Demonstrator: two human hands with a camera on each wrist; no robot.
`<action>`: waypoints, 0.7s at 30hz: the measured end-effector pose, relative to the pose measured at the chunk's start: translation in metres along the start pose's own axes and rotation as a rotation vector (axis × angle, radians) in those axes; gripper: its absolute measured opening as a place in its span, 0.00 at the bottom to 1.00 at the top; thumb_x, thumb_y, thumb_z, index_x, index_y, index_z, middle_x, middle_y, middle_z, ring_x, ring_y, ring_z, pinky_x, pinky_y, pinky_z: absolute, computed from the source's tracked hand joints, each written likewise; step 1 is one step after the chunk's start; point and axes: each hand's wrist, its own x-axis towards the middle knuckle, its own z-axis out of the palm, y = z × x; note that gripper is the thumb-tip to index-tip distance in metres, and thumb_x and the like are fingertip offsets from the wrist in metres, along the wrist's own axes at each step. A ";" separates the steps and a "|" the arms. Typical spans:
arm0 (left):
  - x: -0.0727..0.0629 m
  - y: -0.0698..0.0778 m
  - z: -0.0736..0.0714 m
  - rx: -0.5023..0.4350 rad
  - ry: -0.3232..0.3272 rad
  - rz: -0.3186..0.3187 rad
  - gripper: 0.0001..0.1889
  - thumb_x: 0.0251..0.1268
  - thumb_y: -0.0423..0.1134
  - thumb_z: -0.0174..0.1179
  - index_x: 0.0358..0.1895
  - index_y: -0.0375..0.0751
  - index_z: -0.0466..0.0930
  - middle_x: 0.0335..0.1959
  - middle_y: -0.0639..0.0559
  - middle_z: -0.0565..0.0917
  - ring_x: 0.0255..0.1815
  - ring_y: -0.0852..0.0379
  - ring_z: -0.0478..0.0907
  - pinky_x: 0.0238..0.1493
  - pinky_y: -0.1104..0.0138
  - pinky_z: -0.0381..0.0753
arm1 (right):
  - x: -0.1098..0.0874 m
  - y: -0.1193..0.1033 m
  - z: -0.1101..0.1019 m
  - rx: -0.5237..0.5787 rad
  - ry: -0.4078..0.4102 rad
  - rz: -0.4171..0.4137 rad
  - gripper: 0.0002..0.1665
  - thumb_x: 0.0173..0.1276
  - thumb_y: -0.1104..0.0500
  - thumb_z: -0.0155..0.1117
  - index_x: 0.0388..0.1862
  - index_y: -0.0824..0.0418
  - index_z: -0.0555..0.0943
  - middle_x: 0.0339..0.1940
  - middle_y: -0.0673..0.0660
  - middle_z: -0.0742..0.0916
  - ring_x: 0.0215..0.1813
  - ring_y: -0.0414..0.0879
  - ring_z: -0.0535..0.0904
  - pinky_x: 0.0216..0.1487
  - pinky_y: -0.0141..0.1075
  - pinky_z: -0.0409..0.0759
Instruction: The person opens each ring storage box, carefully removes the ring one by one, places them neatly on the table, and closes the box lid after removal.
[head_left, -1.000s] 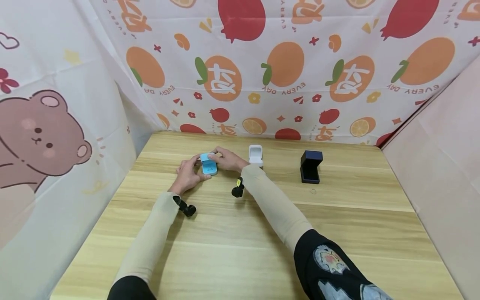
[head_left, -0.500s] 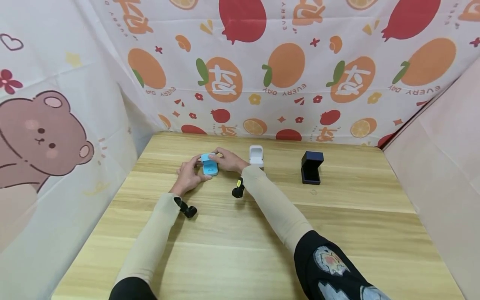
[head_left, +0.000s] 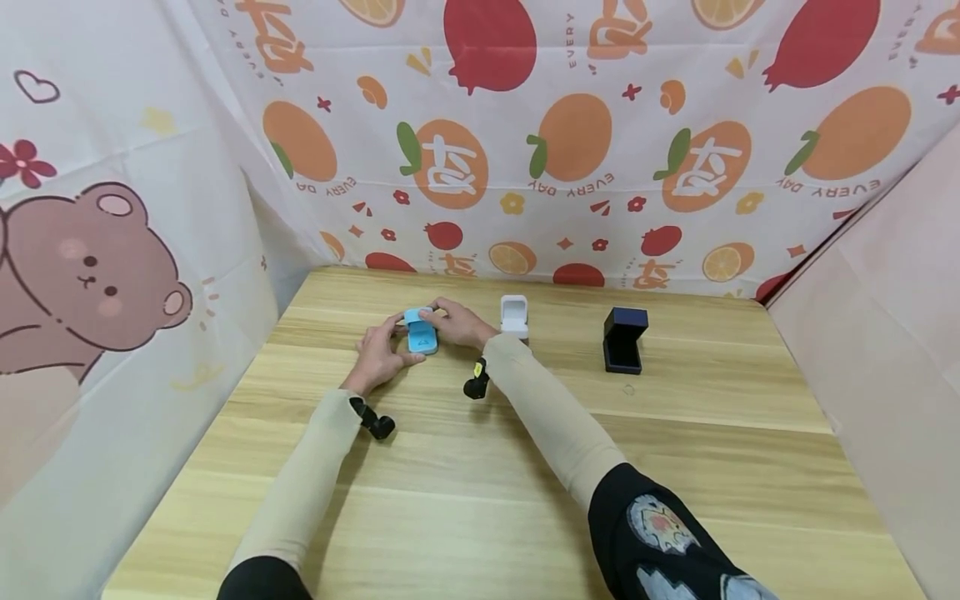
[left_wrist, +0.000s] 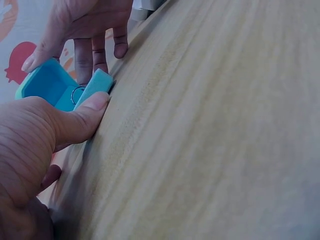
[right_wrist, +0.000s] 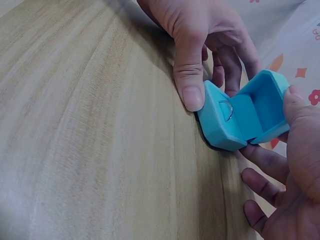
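A small light-blue ring box (head_left: pixel 422 340) stands on the table with its lid raised. A thin silver ring (right_wrist: pixel 228 110) sits upright in its base slot. My left hand (head_left: pixel 377 357) grips the base from the left, thumb (right_wrist: pixel 192 95) on the front and the other fingers behind. From the right, my right hand (head_left: pixel 461 324) holds the lid (right_wrist: pixel 272 102), with its thumb (left_wrist: pixel 31 62) on the lid's edge. The right hand's other fingers (right_wrist: pixel 265 162) spread out behind and beside the box.
A white ring box (head_left: pixel 513 314) with its lid up stands just right of the right hand. Farther right is a dark navy box (head_left: pixel 624 340), also with its lid up. A thin ring (head_left: pixel 628 389) lies on the wooden table (head_left: pixel 480 500) before it. Printed cloth (head_left: pixel 510 150) hangs behind.
The head view has shifted slightly, so the scene sits a little lower in it. Both hands keep their hold on the blue ring box, with no clear movement.
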 end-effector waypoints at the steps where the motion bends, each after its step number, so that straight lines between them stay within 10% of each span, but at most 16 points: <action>1: 0.000 0.000 0.000 0.001 -0.001 0.000 0.46 0.58 0.41 0.75 0.78 0.44 0.60 0.67 0.34 0.78 0.68 0.34 0.62 0.66 0.41 0.46 | 0.000 0.000 0.000 0.007 0.003 -0.001 0.26 0.80 0.36 0.46 0.61 0.50 0.76 0.68 0.57 0.81 0.57 0.47 0.80 0.62 0.44 0.77; 21: 0.002 -0.008 0.001 -0.011 0.002 -0.008 0.47 0.56 0.42 0.76 0.79 0.46 0.60 0.67 0.37 0.79 0.75 0.34 0.58 0.68 0.38 0.45 | 0.005 0.005 0.007 0.040 0.034 -0.023 0.25 0.80 0.35 0.46 0.57 0.51 0.77 0.68 0.57 0.81 0.65 0.52 0.81 0.67 0.47 0.77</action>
